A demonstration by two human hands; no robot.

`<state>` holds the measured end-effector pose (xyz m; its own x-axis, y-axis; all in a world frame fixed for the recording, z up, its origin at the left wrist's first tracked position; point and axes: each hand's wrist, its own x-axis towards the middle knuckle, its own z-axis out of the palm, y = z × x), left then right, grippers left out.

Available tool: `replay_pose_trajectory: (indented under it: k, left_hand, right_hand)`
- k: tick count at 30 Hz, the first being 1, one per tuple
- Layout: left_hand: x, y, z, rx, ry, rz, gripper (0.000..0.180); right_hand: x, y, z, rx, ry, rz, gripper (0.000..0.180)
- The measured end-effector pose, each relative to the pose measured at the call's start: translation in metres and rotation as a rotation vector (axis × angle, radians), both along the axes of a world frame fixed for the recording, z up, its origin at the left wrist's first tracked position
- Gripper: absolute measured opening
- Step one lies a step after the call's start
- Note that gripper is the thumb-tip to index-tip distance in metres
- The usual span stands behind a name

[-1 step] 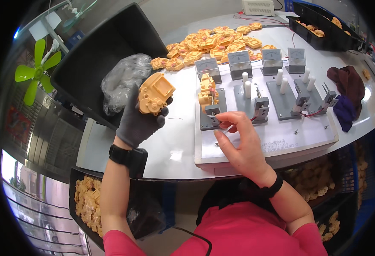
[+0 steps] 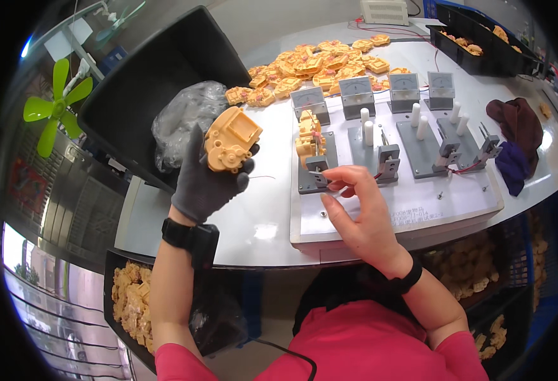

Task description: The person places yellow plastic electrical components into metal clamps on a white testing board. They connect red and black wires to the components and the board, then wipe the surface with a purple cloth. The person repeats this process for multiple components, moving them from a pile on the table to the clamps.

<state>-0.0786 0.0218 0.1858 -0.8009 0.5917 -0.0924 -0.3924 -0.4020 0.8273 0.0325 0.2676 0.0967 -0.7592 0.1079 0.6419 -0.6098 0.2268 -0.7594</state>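
Observation:
My left hand (image 2: 206, 181), in a dark grey glove, grips a yellow plastic gearbox housing (image 2: 233, 136). The housing is held above the table, its square recess and small gears facing up. A thin wire sticks out beside the gloved fingers. At the leftmost test fixture (image 2: 330, 168) is my bare right hand (image 2: 361, 216). Its index fingertip is at the small metal clamp (image 2: 318, 176), and the thumb stands apart below. Another yellow gearbox housing (image 2: 308, 136) sits upright in that fixture, behind the clamp. Whether the fingertips press on the clamp is hard to see.
Several grey fixtures with white posts (image 2: 369, 133) and analog meters (image 2: 356, 92) stand on a white board (image 2: 380, 232). Behind lies a heap of yellow housings (image 2: 320, 63). A black bin (image 2: 133, 82) with a plastic bag (image 2: 187, 120) tilts at left; dark cloths (image 2: 517, 133) lie at right.

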Motion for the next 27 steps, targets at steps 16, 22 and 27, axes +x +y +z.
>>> replay_pose_trajectory:
  k: [16,22,27]
  left_hand:
    - [0.033,0.047,0.021,-0.287,0.386,-0.065,0.053]
    - [0.029,0.054,0.027,-0.098,0.266,-0.198,0.053]
    - [0.03,0.078,0.038,-0.058,0.2,-0.24,0.066]
  right_hand:
    - [0.015,0.06,0.0,0.037,-0.031,-0.295,0.035]
    - [0.02,0.063,0.004,-0.01,-0.089,-0.186,0.035]
    - [0.019,0.066,0.002,-0.053,-0.071,-0.142,0.03]
